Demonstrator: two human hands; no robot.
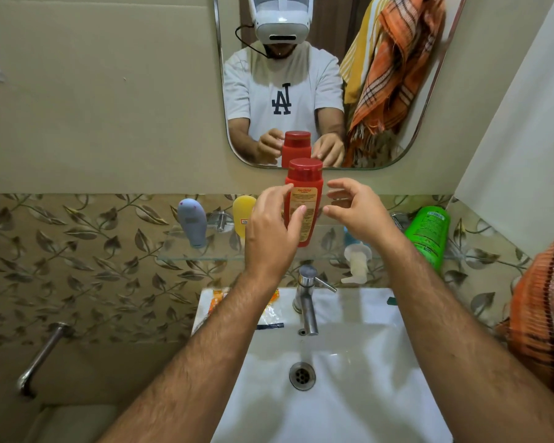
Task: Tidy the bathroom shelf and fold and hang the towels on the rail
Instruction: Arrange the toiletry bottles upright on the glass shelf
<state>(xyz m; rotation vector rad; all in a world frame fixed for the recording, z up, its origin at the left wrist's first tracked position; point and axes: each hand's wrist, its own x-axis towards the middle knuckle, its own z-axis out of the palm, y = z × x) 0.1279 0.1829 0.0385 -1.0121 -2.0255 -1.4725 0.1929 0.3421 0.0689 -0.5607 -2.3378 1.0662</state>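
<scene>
Shelf of glass carries an upright red bottle. Left hand touches the bottle's left side with loosely curved fingers; right hand hovers just right of the bottle, fingers spread, holding nothing.

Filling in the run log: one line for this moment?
stage: shelf tidying | left hand: touching red bottle upright on glass shelf | right hand: open beside bottle, apart | towels: not yet folded
</scene>
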